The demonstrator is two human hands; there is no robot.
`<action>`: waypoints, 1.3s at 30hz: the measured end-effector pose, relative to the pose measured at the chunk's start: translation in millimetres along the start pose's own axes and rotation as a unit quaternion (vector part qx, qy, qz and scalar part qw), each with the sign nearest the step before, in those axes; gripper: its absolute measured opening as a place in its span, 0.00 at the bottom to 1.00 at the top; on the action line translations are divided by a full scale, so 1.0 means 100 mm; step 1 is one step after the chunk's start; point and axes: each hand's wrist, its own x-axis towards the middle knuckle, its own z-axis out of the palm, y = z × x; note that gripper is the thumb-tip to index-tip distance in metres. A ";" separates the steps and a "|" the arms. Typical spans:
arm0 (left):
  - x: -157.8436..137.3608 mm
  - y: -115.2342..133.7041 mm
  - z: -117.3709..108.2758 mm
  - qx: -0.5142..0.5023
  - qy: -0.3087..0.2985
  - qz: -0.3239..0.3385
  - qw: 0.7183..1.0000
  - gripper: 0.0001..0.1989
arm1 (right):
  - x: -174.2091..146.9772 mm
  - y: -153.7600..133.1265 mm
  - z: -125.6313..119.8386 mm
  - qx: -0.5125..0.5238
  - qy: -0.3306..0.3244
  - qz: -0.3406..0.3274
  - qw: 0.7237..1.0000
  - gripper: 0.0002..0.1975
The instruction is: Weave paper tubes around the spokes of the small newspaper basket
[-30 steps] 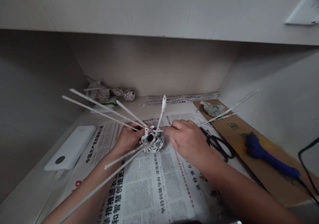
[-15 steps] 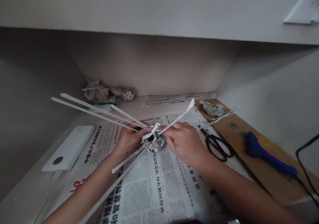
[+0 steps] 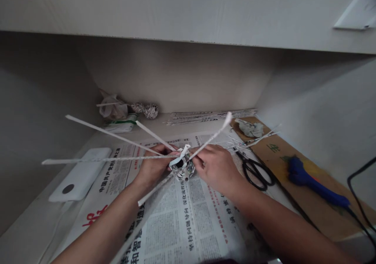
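Keeping tension even was called for: over the grey printed newspaper [image 3: 170,225], the small round black-and-white woven-paper piece [image 3: 189,171] was pinched by the bare left hand's [image 3: 152,165] and right hand's [image 3: 219,168] fingers, its long white rolled-paper strips [image 3: 108,133] best kept apart.

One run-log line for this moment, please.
left hand: holding woven paper piece | right hand: at its right side | paper strips: splayed outward | scissors: right of right hand

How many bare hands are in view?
2: the bare left hand, left of the small round woven newspaper piece; the bare right hand, right of it. Both are partly hidden.
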 end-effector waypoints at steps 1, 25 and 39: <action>0.00 -0.01 0.00 0.004 0.001 0.002 1.000 0.09 | 0.00 0.00 0.01 0.001 0.001 0.002 1.000 0.08; -0.04 -0.01 0.04 -0.015 0.002 0.003 1.000 0.11 | 0.01 0.02 0.08 0.099 0.003 0.001 0.995 0.07; -0.06 -0.02 0.03 0.036 0.006 0.048 0.998 0.07 | 0.08 0.05 0.04 0.294 -0.068 0.149 0.942 0.10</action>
